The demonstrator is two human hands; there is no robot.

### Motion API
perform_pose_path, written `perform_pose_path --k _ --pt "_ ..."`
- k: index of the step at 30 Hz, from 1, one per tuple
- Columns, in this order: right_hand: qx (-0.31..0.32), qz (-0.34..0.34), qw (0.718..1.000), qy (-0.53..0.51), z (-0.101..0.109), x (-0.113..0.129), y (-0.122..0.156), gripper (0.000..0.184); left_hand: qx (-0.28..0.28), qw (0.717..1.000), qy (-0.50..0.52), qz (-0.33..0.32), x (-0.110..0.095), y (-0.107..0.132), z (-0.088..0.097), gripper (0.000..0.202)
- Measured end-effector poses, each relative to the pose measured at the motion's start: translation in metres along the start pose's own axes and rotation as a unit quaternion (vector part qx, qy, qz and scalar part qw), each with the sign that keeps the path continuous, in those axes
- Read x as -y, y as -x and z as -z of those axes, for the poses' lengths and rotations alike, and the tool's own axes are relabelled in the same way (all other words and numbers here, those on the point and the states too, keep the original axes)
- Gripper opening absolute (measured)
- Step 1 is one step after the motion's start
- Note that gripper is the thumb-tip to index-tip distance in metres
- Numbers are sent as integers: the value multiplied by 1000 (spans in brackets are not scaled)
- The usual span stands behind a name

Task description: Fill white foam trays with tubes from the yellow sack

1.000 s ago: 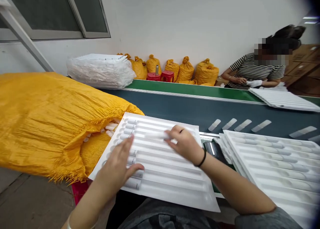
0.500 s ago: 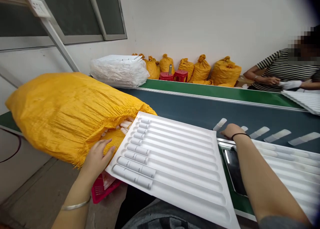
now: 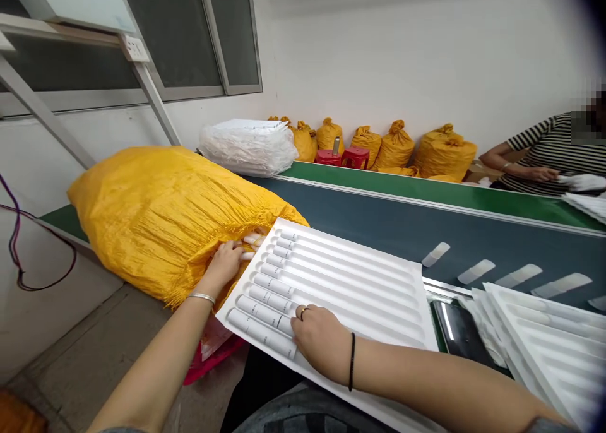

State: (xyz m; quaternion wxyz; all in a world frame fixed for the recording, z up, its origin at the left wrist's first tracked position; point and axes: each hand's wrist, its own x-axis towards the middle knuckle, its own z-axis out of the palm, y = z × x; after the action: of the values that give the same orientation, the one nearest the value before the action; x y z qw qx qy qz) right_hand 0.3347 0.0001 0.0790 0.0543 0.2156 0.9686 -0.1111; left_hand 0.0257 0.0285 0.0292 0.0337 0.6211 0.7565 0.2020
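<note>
A white moulded tray (image 3: pixel 360 288) with long grooves lies in front of me, and several white tubes (image 3: pixel 267 294) sit in the left ends of its grooves. My right hand (image 3: pixel 319 341) rests on the tray's near edge, fingers curled against the ends of the nearest tubes. My left hand (image 3: pixel 226 261) reaches into the mouth of the big yellow woven sack (image 3: pixel 161 212), fingers closed around white tubes (image 3: pixel 250 240) that poke out of it.
A dark conveyor belt (image 3: pixel 388 221) carries several white pieces (image 3: pixel 435 254) to the right. A stack of white trays (image 3: pixel 544 338) sits at my right, a phone (image 3: pixel 457 332) beside it. Across the belt a person in a striped shirt (image 3: pixel 549 152) handles trays. Yellow sacks (image 3: pixel 445 152) line the wall.
My left hand moved up from the sack's lower edge into its mouth. My right hand came back from the belt to the tray's near edge. The view shifted left.
</note>
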Motion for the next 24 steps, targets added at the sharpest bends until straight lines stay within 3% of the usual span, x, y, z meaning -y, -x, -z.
perform_pose_path --k 7,10,13,15,19,24 --pt "-21 -37 998 -42 9 -11 6 20 -132 990 23 -44 15 38 24 31" --pt "-74 -70 988 -115 21 -21 6 23 -206 977 30 -49 3 55 35 30" --pt "-154 -60 960 -224 34 -33 5 25 -268 959 54 -72 -25 69 44 27" --pt "-212 -27 934 -286 41 -39 6 26 -250 956 84 -130 -52 77 48 28" --pt "-309 45 891 -329 52 -45 13 29 -152 958 104 -220 -101 90 52 35" --pt "-343 161 891 -250 68 -57 29 35 -112 954 132 -244 -127 99 60 40"
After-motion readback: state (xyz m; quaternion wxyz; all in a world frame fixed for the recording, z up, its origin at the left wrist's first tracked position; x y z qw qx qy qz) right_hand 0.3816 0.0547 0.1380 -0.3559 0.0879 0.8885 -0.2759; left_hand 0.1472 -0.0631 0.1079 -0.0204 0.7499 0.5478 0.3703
